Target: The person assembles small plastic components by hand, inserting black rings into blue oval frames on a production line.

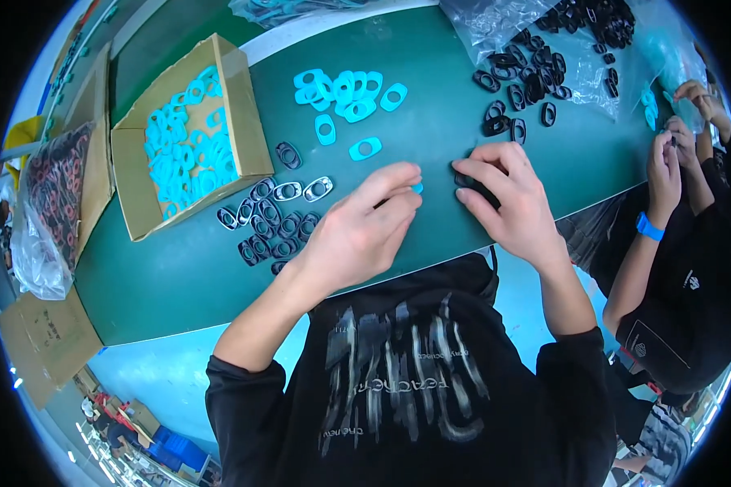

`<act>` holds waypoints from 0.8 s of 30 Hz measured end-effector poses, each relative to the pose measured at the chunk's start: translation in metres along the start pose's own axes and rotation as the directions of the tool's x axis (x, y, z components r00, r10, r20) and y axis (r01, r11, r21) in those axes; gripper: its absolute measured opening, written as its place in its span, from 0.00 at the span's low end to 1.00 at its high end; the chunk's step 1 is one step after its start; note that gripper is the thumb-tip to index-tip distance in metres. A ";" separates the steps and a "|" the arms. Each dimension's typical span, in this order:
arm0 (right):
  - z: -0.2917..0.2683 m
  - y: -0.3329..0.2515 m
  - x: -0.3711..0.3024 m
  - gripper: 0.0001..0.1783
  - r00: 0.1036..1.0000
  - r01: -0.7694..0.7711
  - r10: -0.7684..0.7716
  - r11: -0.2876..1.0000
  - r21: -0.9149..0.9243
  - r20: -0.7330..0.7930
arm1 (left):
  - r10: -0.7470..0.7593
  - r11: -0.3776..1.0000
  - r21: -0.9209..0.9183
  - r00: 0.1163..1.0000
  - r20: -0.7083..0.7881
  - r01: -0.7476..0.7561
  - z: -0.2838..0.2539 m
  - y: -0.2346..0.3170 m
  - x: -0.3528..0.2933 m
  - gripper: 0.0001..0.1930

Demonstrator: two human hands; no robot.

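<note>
My left hand is above the green table with its fingers pinched together, and a small bit of a turquoise piece shows at the fingertips. My right hand has its thumb and fingers curled around a black oval piece, mostly hidden by the fingers. Beyond my hands lies a loose heap of turquoise oval rings. Next to my left wrist is a group of dark, glossy oval rings, a few of them catching bright light. A pile of black oval rings lies beyond my right hand.
An open cardboard box of turquoise rings stands at the left on the green table. Clear plastic bags lie at the far side. On the right, a co-worker with a blue wristband handles small parts close to the table edge.
</note>
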State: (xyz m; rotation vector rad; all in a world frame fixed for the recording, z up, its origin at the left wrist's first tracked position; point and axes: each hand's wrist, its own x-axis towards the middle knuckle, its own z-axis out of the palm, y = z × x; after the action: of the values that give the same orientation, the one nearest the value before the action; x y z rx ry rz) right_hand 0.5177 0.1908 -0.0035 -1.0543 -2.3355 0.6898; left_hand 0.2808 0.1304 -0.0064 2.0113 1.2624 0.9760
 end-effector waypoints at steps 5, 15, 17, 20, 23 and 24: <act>-0.001 0.000 -0.001 0.17 1.000 -0.015 0.015 1.000 -0.008 -0.019 | 0.074 0.997 -0.020 0.997 -0.019 -0.075 -0.011 0.004 -0.001 0.08; 0.002 -0.001 -0.003 0.17 0.998 -0.025 0.024 0.999 -0.024 -0.059 | 0.155 0.984 0.101 0.987 -0.051 -0.149 -0.014 0.000 0.002 0.13; 0.000 -0.002 -0.003 0.18 0.997 -0.037 0.034 0.999 -0.037 -0.069 | 0.067 0.938 0.345 0.994 -0.091 -0.031 -0.016 -0.001 -0.001 0.15; -0.004 -0.009 0.000 0.18 0.996 -0.092 0.092 0.993 -0.067 -0.011 | 0.025 0.901 0.434 0.998 -0.058 0.002 -0.011 0.001 0.001 0.15; -0.008 -0.013 0.002 0.17 0.989 -0.142 0.145 0.982 -0.126 0.010 | 0.059 0.902 0.430 0.998 -0.016 -0.046 -0.004 -0.005 0.003 0.15; -0.009 -0.012 0.002 0.17 0.986 -0.157 0.162 0.981 -0.111 0.040 | 0.095 0.910 0.404 0.995 0.001 -0.087 -0.002 -0.007 0.003 0.15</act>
State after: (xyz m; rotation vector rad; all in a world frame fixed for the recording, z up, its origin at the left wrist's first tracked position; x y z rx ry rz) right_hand 0.5149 0.1875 0.0111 -1.2979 -2.3709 0.6614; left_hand 0.2765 0.1364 -0.0101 2.3979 1.4886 0.8248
